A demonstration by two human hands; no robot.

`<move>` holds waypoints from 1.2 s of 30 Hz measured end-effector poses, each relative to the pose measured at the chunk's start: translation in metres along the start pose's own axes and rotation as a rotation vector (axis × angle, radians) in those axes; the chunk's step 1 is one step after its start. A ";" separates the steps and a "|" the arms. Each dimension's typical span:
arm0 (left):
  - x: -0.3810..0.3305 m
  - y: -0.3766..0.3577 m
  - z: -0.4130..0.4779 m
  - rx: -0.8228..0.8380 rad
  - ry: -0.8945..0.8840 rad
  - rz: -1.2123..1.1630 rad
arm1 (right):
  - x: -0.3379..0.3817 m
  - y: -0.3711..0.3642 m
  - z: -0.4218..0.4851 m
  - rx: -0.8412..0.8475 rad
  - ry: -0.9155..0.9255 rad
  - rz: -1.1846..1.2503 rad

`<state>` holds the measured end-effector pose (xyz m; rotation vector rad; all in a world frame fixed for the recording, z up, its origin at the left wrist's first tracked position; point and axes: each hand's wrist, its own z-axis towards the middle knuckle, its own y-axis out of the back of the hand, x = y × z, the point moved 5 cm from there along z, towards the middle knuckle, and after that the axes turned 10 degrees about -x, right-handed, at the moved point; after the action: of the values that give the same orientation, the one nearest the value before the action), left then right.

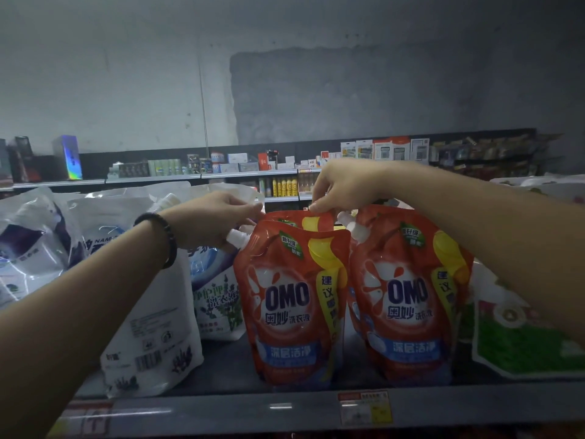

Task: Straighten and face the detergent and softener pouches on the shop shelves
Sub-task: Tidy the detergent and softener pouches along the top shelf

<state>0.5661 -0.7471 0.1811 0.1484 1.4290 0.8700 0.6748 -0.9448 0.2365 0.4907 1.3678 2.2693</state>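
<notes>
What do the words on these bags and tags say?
"OMO": left red pouch and right red pouch.
"奥妙 洗衣液": under both logos.
"深层洁净": blue band, both.
"新升级": green badge, both.
"NAM…": white pouch.
Mostly hidden: rear red pouch, pinched by left hand and right hand.
Too blurred: price tag, far shelf boxes.

I am standing in a shop. Along the bottom of the frame a grey metal shelf edge is carrying a red-and-yellow paper price label. Glossy red OMO detergent pouches and white plastic refill pouches are sitting in rows above it. Across the middle of the frame, long white-edged shelving is displaying small boxed goods and yellow bottles.
</notes>
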 end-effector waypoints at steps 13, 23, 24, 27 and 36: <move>-0.019 0.032 -0.037 -0.277 -0.023 0.118 | 0.026 0.024 -0.030 -0.300 0.014 0.165; 0.001 0.055 -0.121 -0.622 -0.230 0.138 | 0.062 0.035 -0.069 -0.609 0.147 0.341; 0.006 0.058 -0.128 -0.629 -0.238 0.112 | 0.068 0.032 -0.075 -0.609 0.160 0.359; 0.024 0.066 -0.146 -0.656 -0.253 0.059 | 0.087 0.021 -0.091 -0.591 0.178 0.423; 0.108 0.110 -0.182 -0.730 -0.282 0.015 | 0.165 -0.043 -0.114 -0.505 0.080 0.600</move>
<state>0.3446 -0.6794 0.1237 -0.2624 0.7863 1.2746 0.4863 -0.9222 0.1594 0.7025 0.6695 3.0115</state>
